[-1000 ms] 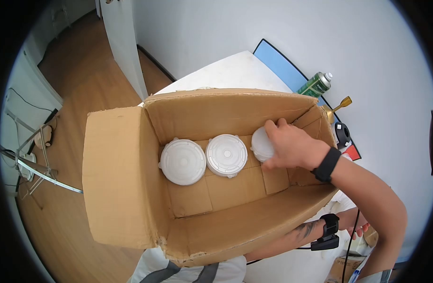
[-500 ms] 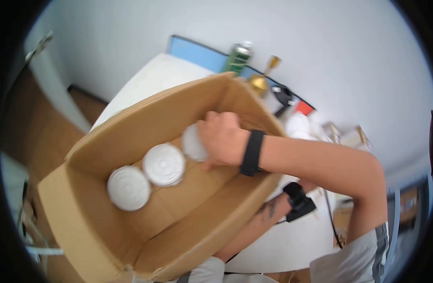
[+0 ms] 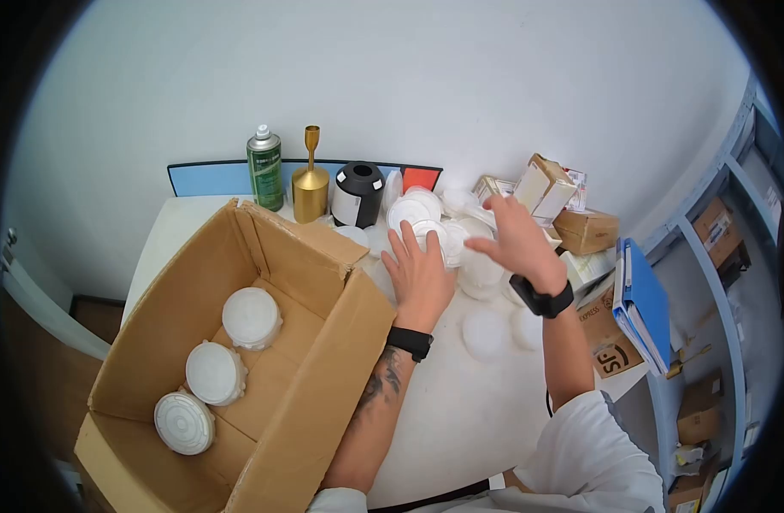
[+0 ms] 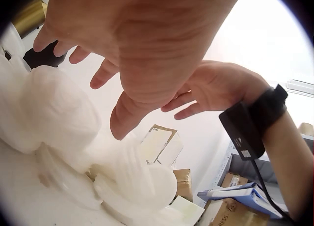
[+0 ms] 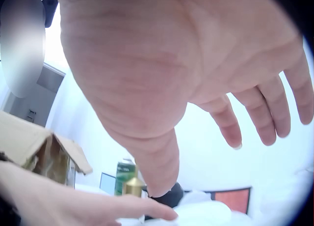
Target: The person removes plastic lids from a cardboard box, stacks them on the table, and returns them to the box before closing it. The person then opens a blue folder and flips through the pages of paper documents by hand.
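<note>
Round white lidded containers and lids [image 3: 415, 209] lie heaped on the white table [image 3: 447, 427]. My left hand [image 3: 421, 286] is over the near left part of the heap, fingers spread; whether it touches a lid I cannot tell. To its right my right hand [image 3: 528, 248] hovers above the heap, thumb apart from its extended fingers, holding nothing. The left wrist view has the left hand [image 4: 132, 54] above whitish containers [image 4: 59, 113]; in the right wrist view the right hand's palm [image 5: 181, 59] is empty. Inside the cardboard box [image 3: 315, 402] stand three white containers, one [image 3: 252, 318] farthest back.
Along the wall stand a green spray can [image 3: 264, 169], a gold candle holder [image 3: 311, 188] and a black cylindrical object [image 3: 358, 195]. Small cartons [image 3: 543, 190], a brown box [image 3: 610, 329] and a blue binder [image 3: 644, 299] are at the right, beside grey shelving [image 3: 708, 265].
My right hand has let go of the third container and left the box, moving right to the heap. The left hand shows beside it, over the heap. The head view has swung right.
</note>
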Demonstrator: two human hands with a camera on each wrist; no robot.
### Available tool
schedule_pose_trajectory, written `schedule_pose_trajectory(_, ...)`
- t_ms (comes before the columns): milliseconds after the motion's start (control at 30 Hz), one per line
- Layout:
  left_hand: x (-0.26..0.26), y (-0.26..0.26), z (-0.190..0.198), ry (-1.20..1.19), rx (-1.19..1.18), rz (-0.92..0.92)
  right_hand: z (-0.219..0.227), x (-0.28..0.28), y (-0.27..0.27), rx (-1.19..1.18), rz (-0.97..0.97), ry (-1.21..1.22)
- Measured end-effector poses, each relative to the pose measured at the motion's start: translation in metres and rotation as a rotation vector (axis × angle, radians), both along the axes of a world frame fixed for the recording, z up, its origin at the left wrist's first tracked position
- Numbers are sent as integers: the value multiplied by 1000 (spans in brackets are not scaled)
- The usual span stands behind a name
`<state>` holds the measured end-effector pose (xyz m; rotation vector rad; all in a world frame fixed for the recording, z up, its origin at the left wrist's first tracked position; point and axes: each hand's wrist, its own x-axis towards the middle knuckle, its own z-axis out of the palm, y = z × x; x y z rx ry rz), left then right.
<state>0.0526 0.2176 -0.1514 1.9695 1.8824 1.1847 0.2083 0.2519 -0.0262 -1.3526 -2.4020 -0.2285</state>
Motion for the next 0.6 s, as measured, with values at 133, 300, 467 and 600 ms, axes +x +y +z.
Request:
schedule_pose_trajectory(133, 2, -5, -17, 74, -64, 6, -78, 23, -9, -38, -162, -157)
schedule_pose_trajectory(300, 1, 6, -8, 21, -91, -29, -94, 35, -2, -14, -161, -94)
schedule_pose_trajectory(467, -7, 4, 15, -40, 8, 23, -46, 43, -17, -150, -18, 205)
schedule_pose_trajectory(600, 2, 4, 25, -254, 66, 6, -24, 63, -18, -323, 232, 621)
